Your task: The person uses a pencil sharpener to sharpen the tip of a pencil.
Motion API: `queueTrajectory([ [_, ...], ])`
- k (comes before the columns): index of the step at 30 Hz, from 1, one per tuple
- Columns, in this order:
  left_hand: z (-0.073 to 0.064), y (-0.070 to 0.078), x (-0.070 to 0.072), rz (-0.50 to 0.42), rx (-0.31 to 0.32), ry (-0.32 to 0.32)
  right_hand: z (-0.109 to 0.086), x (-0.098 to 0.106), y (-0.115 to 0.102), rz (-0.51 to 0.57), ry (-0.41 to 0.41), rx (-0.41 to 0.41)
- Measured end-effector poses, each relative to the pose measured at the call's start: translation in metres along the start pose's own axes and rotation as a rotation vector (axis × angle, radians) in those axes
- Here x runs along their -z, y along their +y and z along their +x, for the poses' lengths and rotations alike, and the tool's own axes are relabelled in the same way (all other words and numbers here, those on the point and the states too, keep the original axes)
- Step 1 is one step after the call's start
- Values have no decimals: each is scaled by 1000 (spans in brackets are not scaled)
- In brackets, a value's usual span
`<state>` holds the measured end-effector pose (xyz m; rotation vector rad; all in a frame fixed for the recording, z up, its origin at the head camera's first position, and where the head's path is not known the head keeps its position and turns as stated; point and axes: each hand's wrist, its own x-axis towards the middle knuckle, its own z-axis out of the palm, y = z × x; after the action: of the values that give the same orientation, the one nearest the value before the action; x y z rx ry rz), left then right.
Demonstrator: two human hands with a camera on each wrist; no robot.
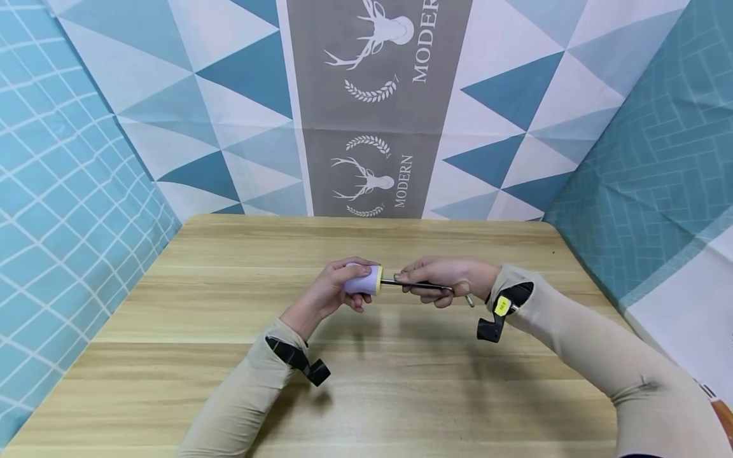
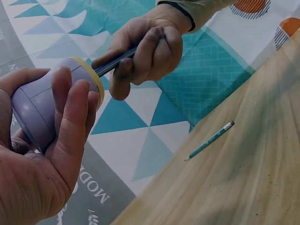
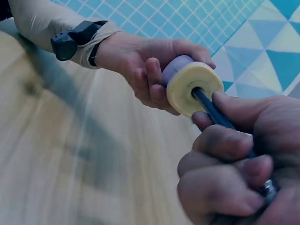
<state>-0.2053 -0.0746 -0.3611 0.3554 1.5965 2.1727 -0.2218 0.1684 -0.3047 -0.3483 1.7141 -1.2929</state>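
Note:
My left hand [image 1: 329,287] grips a lilac pencil sharpener [image 1: 361,281], thumb on one side and fingers round the other. The sharpener has a pale yellow face [image 3: 182,96] with a round hole in its middle, turned toward my right hand [image 1: 441,278]. One end of a dark pencil [image 1: 390,282] is in that hole. My right hand holds the pencil's shaft, thumb and fingers curled along it close to the sharpener; a silvery end [image 3: 268,188] shows at the palm. Both hands are raised above the wooden table [image 1: 229,356].
A green pencil [image 2: 211,140] lies on the table, just below my right hand in the head view. Patterned cloth hangs behind the table, with a blue tiled sheet [image 1: 51,191] on the left and a teal one [image 1: 658,159] on the right.

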Motion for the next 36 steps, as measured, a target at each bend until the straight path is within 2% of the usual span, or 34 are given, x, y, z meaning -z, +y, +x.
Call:
queueTrajectory([
  [5,-2,3,1,13,-4,-5,-1,2,-3,-235,38,22],
  [8,-3,4,3,13,-7,-7,-6,0,-9,-382,97,36],
  [10,-4,5,3,7,-14,-4,-12,-3,-12,-482,167,74],
  [13,-5,7,4,4,-26,1,-20,-12,-14,-671,337,187],
  [18,-5,9,4,6,-38,1,-25,-32,-4,-1086,662,475],
  [22,-4,10,5,5,-48,-1,-16,-39,12,-1482,884,817],
  [25,-4,10,4,-6,-54,-2,-7,-39,22,-1699,1036,1055],
  [27,-4,10,4,-12,-53,-7,-1,-37,27,-1779,1104,1160],
  [30,-4,10,3,-17,-51,-10,6,-34,33,-1832,1150,1254],
  [36,-5,10,2,-21,-49,-5,12,-28,36,-1872,1113,1339],
])
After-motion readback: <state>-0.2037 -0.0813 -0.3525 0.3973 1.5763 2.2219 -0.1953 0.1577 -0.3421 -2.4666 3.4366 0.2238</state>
